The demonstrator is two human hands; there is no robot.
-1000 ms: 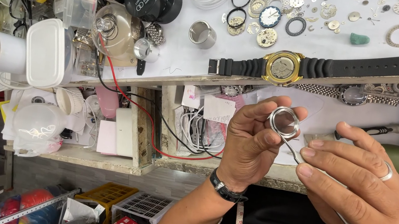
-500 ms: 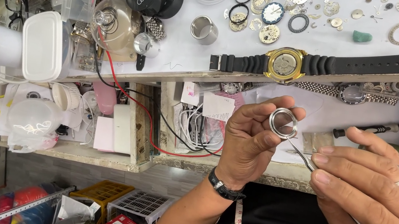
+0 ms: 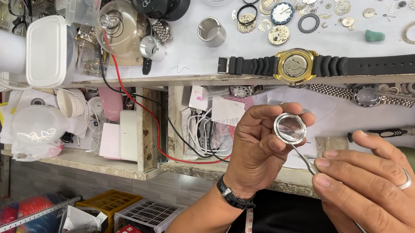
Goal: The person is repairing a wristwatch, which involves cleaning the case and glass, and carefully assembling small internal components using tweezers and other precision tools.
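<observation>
Watch case ring pinched up in front of a cluttered repair table

The left hand (image 3: 261,147) pinches a round silver case ring (image 3: 290,128) with a clear glass centre between thumb and fingertips, held above the lap near frame centre. At 4 o'clock of it, the right hand (image 3: 371,201), fingers pressed together, grips thin tweezers (image 3: 303,160) whose tip touches the ring's lower edge. At 12 o'clock lies a gold watch (image 3: 295,65) on a black strap; at 1 o'clock, a steel bracelet watch (image 3: 366,95). Loose gears and rings litter the white table (image 3: 183,60); a red wire (image 3: 160,137) hangs at 9 o'clock.
</observation>
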